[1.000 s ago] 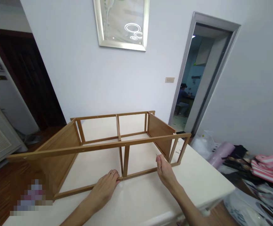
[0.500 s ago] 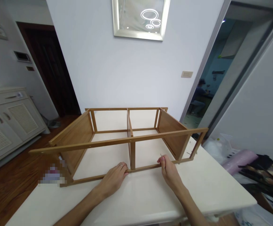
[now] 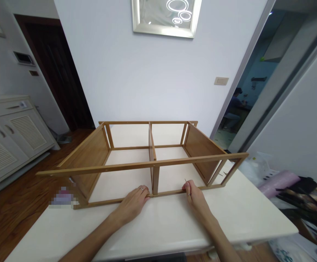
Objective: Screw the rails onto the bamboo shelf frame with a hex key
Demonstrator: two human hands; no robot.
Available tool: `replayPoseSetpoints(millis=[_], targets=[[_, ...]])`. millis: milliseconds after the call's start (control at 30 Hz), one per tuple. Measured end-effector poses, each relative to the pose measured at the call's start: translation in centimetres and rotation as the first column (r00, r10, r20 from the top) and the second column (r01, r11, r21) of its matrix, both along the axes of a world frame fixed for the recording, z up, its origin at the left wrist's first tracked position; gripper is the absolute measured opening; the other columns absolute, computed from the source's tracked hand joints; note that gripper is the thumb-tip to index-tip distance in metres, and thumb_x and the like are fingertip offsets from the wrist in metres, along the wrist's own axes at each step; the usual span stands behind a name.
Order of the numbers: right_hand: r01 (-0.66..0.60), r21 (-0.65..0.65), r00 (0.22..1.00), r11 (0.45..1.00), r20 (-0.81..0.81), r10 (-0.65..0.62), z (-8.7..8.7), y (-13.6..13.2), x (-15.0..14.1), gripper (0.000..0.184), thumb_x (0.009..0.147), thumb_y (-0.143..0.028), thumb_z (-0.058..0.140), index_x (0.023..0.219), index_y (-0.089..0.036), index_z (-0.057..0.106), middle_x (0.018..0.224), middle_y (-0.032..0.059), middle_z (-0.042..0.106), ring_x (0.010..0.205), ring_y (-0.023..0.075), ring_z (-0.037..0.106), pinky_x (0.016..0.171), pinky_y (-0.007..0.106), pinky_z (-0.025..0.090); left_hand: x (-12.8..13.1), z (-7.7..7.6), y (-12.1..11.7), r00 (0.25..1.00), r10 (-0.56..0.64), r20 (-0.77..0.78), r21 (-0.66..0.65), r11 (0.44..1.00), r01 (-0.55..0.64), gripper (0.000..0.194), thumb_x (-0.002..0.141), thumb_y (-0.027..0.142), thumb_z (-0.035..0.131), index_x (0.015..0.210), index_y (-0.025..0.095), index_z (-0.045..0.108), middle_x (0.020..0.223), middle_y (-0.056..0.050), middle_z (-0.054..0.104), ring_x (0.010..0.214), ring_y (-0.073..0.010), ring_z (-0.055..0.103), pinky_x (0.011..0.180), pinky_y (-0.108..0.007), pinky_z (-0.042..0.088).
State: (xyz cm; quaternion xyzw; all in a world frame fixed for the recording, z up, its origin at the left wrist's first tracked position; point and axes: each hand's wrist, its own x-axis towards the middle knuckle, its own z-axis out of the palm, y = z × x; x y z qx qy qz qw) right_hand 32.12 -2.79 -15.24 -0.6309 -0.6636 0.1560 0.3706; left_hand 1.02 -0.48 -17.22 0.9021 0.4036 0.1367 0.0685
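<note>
A wooden shelf frame (image 3: 125, 168) lies on the white table (image 3: 169, 225), with brown end panels and a divider in the middle. My left hand (image 3: 135, 200), a ring on one finger, is closed around the frame's lower front rail just left of the middle post (image 3: 155, 180). To the right of that post, my right hand (image 3: 194, 193) is closed at the same rail. A thin rod (image 3: 186, 180) pokes up from its fingertips; the rest of the rod is hidden in the fingers, so its kind cannot be told.
A few small thin pieces (image 3: 222, 174) lie at the table's right end. Beyond it are a rolled pink sheet (image 3: 280, 183) and piled belongings. A light switch (image 3: 221, 80) is on the wall behind. A person (image 3: 233, 107) sits in the room through the doorway.
The view has shifted slightly, and the frame's near right corner appears a little farther right. Both hands keep their places on the lower front rail.
</note>
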Motion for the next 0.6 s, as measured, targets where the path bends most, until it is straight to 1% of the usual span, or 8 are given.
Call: replayPoseSetpoints(millis=[133, 233, 300, 367, 400, 433, 500, 600], targets=[[0.003, -0.007, 1.000, 1.000, 0.000, -0.003, 0.4, -0.3, -0.1, 0.048, 0.104, -0.062, 0.023, 0.087, -0.028, 0.052, 0.078, 0.0066, 0.072, 0.072, 0.0246, 0.070, 0.072, 0.036, 0.053, -0.1, 0.0, 0.1, 1.000, -0.011, -0.013, 0.036, 0.999, 0.011, 0.027, 0.110, 0.023, 0.034, 0.109, 0.019, 0.061, 0.114, -0.010, 0.067, 0.096, -0.0246, 0.063, 0.090, -0.043, 0.051], [0.000, -0.012, 1.000, 1.000, 0.004, 0.000, 0.2, -0.4, -0.2, 0.049, 0.104, -0.063, 0.022, 0.087, -0.028, 0.052, 0.077, 0.0066, 0.071, 0.072, 0.0249, 0.070, 0.072, 0.036, 0.053, -0.1, 0.2, 0.0, 1.000, -0.016, -0.026, 0.057, 0.998, 0.017, 0.026, 0.110, 0.022, 0.036, 0.108, 0.018, 0.062, 0.113, -0.009, 0.067, 0.096, -0.0235, 0.064, 0.089, -0.043, 0.053], [0.000, -0.017, 1.000, 1.000, 0.008, 0.000, -0.1, -0.4, -0.2, 0.049, 0.103, -0.063, 0.022, 0.086, -0.028, 0.051, 0.076, 0.0065, 0.071, 0.071, 0.0251, 0.070, 0.071, 0.037, 0.053, 0.0, 0.4, 0.0, 0.999, -0.013, -0.035, 0.069, 0.997, 0.015, 0.022, 0.109, 0.021, 0.042, 0.108, 0.016, 0.064, 0.113, -0.009, 0.068, 0.099, -0.0225, 0.065, 0.090, -0.042, 0.055], [0.003, -0.020, 1.000, 1.000, 0.015, -0.003, -0.3, -0.3, -0.1, 0.049, 0.103, -0.064, 0.023, 0.085, -0.028, 0.052, 0.075, 0.0065, 0.071, 0.069, 0.0255, 0.070, 0.070, 0.037, 0.053, 0.0, 0.5, 0.1, 0.999, -0.005, -0.045, 0.083, 0.997, 0.009, 0.015, 0.106, 0.023, 0.054, 0.111, 0.015, 0.065, 0.114, -0.007, 0.068, 0.103, -0.0215, 0.067, 0.091, -0.042, 0.058], [0.003, -0.020, 1.000, 1.000, 0.018, -0.003, -0.5, -0.2, -0.1, 0.049, 0.102, -0.064, 0.024, 0.085, -0.028, 0.053, 0.077, 0.0067, 0.072, 0.071, 0.0258, 0.070, 0.071, 0.038, 0.053, 0.0, 0.4, 0.1, 0.999, -0.003, -0.050, 0.089, 0.996, 0.008, 0.017, 0.103, 0.028, 0.061, 0.114, 0.015, 0.066, 0.115, -0.007, 0.069, 0.104, -0.0213, 0.068, 0.091, -0.042, 0.059], [0.001, -0.020, 1.000, 1.000, 0.023, -0.001, -0.6, -0.1, 0.0, 0.048, 0.102, -0.064, 0.025, 0.086, -0.028, 0.054, 0.078, 0.0070, 0.073, 0.072, 0.0261, 0.071, 0.071, 0.038, 0.053, 0.0, 0.4, 0.2, 0.999, -0.001, -0.054, 0.095, 0.995, 0.006, 0.022, 0.101, 0.030, 0.064, 0.116, 0.015, 0.066, 0.117, -0.008, 0.069, 0.104, -0.0216, 0.068, 0.091, -0.043, 0.060], [-0.005, -0.019, 0.999, 1.000, 0.032, 0.006, -0.9, 0.2, 0.1, 0.047, 0.101, -0.063, 0.027, 0.086, -0.028, 0.055, 0.080, 0.0076, 0.074, 0.073, 0.0265, 0.073, 0.072, 0.038, 0.054, 0.0, 0.2, 0.3, 0.999, 0.003, -0.054, 0.108, 0.994, 0.003, 0.028, 0.100, 0.034, 0.066, 0.121, 0.015, 0.066, 0.121, -0.009, 0.069, 0.106, -0.0221, 0.069, 0.091, -0.043, 0.060], [0.001, -0.011, 0.999, 1.000, 0.044, -0.001, -1.4, 0.7, 0.3, 0.048, 0.099, -0.065, 0.027, 0.085, -0.029, 0.056, 0.079, 0.0082, 0.075, 0.072, 0.0269, 0.073, 0.069, 0.038, 0.056, 0.1, 0.0, 0.3, 1.000, 0.006, -0.030, 0.133, 0.991, -0.002, 0.029, 0.101, 0.035, 0.066, 0.123, 0.016, 0.066, 0.122, -0.009, 0.068, 0.105, -0.0222, 0.069, 0.091, -0.043, 0.061]])
